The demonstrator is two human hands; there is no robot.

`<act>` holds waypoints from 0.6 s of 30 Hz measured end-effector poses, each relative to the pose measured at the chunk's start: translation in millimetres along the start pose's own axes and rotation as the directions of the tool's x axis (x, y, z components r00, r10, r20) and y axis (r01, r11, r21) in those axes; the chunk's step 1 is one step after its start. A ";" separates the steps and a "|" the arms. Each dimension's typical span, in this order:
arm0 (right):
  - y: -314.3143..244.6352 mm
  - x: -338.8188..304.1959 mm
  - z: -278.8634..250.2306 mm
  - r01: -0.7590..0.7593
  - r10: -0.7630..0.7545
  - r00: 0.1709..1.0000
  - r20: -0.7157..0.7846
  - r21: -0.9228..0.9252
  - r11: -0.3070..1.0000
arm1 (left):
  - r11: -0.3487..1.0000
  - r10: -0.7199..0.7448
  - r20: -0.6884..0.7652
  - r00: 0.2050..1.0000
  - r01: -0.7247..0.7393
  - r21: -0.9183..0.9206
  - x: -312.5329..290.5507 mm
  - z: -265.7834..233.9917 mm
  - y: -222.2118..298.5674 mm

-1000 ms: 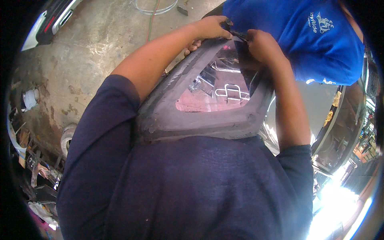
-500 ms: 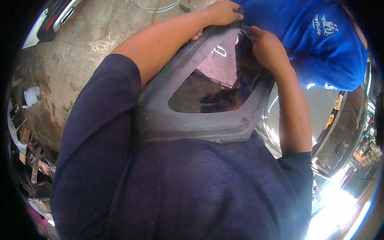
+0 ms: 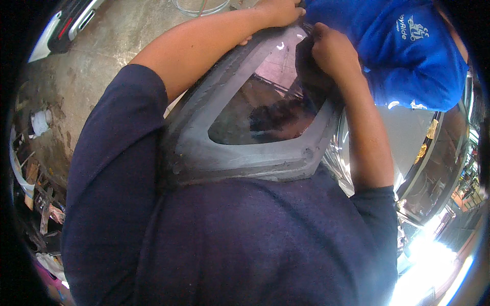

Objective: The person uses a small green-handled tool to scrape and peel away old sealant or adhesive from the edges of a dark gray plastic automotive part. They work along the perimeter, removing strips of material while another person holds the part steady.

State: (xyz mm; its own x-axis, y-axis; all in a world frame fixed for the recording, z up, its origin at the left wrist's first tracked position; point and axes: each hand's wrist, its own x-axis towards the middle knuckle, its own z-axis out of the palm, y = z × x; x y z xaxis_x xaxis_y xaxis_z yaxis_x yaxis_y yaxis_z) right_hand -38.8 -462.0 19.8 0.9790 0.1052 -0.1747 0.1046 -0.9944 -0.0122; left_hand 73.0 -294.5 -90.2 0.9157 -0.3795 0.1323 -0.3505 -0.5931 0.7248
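A roughly triangular car side window [image 3: 240, 153] leans against my dark shirt, its narrow end pointing away from me. It has a wide grey border with a smudged black edge around a dark, shiny pane that carries pinkish reflections. My left hand [image 3: 279, 12] is closed over the far left edge at the narrow end, a fingertip showing lower along that edge. Across from it, my right hand [image 3: 333, 50] is closed at the far right edge, thumb and fingers pinched together. Whatever is in that pinch is hidden.
A person in a blue shirt [image 3: 377, 56] is close at the far right. Beyond my right forearm are a shiny car body panel [image 3: 383, 137] and yellow tape pieces [image 3: 427, 140]. Coiled wire [image 3: 201, 10] lies on the concrete floor [image 3: 117, 46]; scraps [image 3: 43, 204] lie at left.
My right hand has moved slightly away from me and left, its fingers now more closed. The window has tilted and shifted a little left, and my left hand has slid slightly farther away.
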 end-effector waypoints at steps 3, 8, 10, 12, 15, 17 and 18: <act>-9.7 -5.1 -11.6 -0.063 0.065 0.996 0.055 -0.043 0.997 | 1.000 -0.018 -0.004 1.000 0.018 -0.025 -2.6 0.8 -5.7; -0.5 -3.9 -8.1 -0.099 0.105 0.992 0.076 -0.083 0.992 | 0.997 -0.050 -0.072 0.996 0.046 -0.057 -15.1 -7.4 -6.0; -3.8 -4.5 -12.2 -0.108 0.118 0.989 0.092 -0.108 0.988 | 0.998 -0.061 -0.097 0.993 0.059 -0.030 -18.8 -11.6 -4.1; -9.0 -5.2 -16.4 -0.045 0.049 0.998 0.038 -0.105 0.993 | 0.999 -0.043 -0.152 0.987 0.040 -0.025 -16.6 -15.2 -17.1; -12.1 -7.8 -22.7 0.032 -0.034 0.999 -0.015 -0.070 0.997 | 0.998 -0.062 -0.168 0.984 0.063 0.002 -16.3 -22.2 -29.6; -17.0 -3.5 -24.1 0.080 -0.081 0.997 -0.018 -0.048 0.996 | 0.998 -0.063 -0.222 0.973 0.067 0.008 -20.3 -29.4 -34.1; -22.3 2.5 -22.9 0.105 -0.105 0.994 -0.007 -0.043 0.994 | 0.998 -0.063 -0.248 0.967 0.067 0.010 -21.6 -33.6 -34.2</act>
State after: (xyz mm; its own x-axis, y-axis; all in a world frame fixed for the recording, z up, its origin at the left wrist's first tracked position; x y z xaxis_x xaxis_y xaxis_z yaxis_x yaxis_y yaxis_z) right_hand -34.7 -439.5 42.2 0.9638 0.2091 -0.1653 0.2139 -0.9768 0.0117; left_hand 71.8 -242.1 -95.2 0.9560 -0.1539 0.2497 -0.2900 -0.6247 0.7250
